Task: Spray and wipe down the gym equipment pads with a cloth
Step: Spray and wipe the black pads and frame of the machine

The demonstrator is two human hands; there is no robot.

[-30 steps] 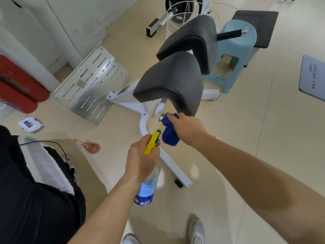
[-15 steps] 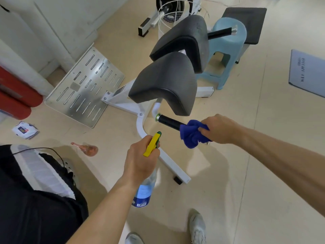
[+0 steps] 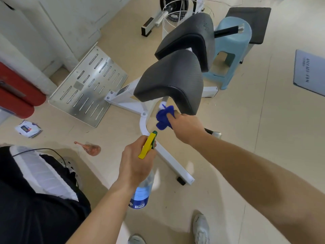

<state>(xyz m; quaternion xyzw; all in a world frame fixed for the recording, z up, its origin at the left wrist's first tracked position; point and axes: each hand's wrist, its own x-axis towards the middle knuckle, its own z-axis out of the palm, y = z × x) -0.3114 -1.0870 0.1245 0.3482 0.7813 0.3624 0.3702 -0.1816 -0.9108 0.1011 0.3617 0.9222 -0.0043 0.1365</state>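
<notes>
Two black curved pads sit on a white frame: the near pad and the far pad. My right hand grips a blue cloth just under the near pad's front edge, wrapped around the black handle bar, whose metal end cap shows behind my wrist. My left hand holds a spray bottle with a yellow trigger, its nozzle pointing up toward the cloth.
A slotted metal footplate lies on the floor at left. A light blue plastic stool stands behind the pads, with a white wire basket beyond. A wipes packet, a small pink bottle and my shoes are on the floor.
My right hand slid the blue cloth out along the handle bar to the right, then back inward under the near pad. The left hand with the spray bottle stayed put.
</notes>
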